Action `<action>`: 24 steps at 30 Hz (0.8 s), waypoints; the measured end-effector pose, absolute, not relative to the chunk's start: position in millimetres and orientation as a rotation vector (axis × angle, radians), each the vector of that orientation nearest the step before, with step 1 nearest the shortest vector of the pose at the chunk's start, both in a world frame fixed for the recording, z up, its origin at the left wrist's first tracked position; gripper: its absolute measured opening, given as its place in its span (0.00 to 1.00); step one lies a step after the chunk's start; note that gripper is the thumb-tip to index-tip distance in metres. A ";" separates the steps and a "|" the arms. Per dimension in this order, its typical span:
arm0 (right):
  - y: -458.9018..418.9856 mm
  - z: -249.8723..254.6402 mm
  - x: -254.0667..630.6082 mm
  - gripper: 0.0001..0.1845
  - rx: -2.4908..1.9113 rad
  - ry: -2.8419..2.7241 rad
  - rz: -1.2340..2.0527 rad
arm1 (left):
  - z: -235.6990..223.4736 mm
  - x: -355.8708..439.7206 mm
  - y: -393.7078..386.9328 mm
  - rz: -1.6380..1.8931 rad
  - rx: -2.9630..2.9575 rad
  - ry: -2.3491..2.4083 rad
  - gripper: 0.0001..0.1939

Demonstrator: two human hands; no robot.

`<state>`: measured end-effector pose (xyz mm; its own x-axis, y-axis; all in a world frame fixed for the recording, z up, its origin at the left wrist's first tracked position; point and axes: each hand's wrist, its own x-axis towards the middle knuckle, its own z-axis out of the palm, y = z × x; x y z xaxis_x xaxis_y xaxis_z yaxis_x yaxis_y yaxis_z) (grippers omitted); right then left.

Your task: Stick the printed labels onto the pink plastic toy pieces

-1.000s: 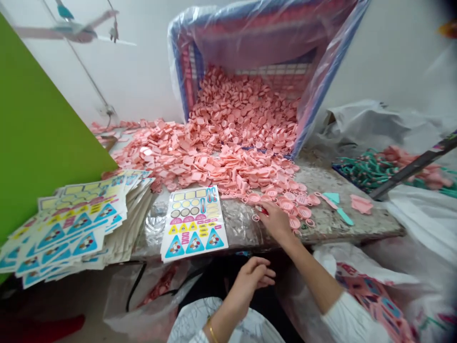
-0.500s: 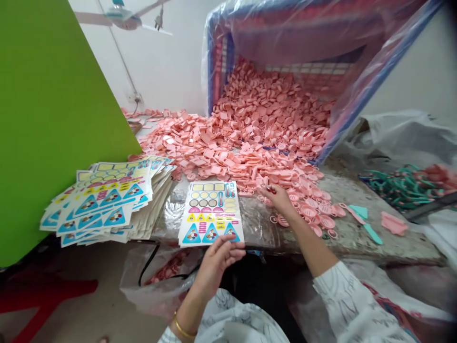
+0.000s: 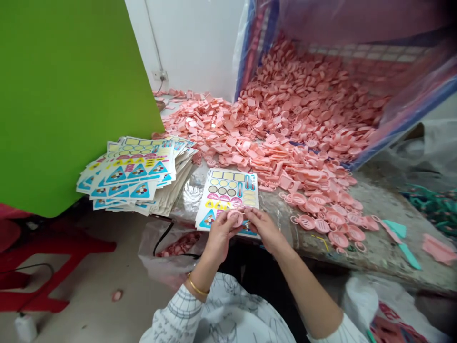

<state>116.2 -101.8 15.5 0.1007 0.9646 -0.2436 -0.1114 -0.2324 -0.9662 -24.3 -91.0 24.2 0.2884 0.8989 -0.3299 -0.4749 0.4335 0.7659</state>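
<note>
My left hand point(image 3: 221, 236) and my right hand point(image 3: 266, 229) meet above the lower edge of a printed sticker sheet point(image 3: 227, 197). Between their fingers is a round pink plastic piece point(image 3: 234, 217), gripped by the left hand, with the right fingertips against its rim. The sheet has yellow labels, circles and blue triangles, and my hands hide its lower middle. Just right of it lies a heap of pink plastic pieces point(image 3: 282, 152), including round slotted ones point(image 3: 307, 221) near my right hand.
A stack of sticker sheets point(image 3: 132, 171) lies at the table's left, beside a green panel point(image 3: 64, 100). A plastic-wrapped crate point(image 3: 342, 28) spills the pink pieces. Teal parts point(image 3: 403, 247) lie at right; a plastic bag point(image 3: 171, 252) and red stool point(image 3: 53, 267) are below.
My left hand has risen from below the table edge to the sheet. My right hand has moved left from the pieces, and both hands now hold the pink piece. The view has turned left.
</note>
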 end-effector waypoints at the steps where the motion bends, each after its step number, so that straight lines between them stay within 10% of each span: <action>1: -95.0 11.8 114.1 0.21 -1.421 -0.981 1.248 | 24.0 -29.7 -88.3 1.044 0.571 0.879 0.17; 11: -5.8 1.8 68.0 0.12 -1.951 -1.687 0.270 | 3.4 -41.0 -43.1 1.303 0.333 0.970 0.09; 24: 4.0 -3.7 65.4 0.14 -2.052 -1.767 0.328 | -3.8 -42.7 -44.0 1.269 0.321 0.962 0.10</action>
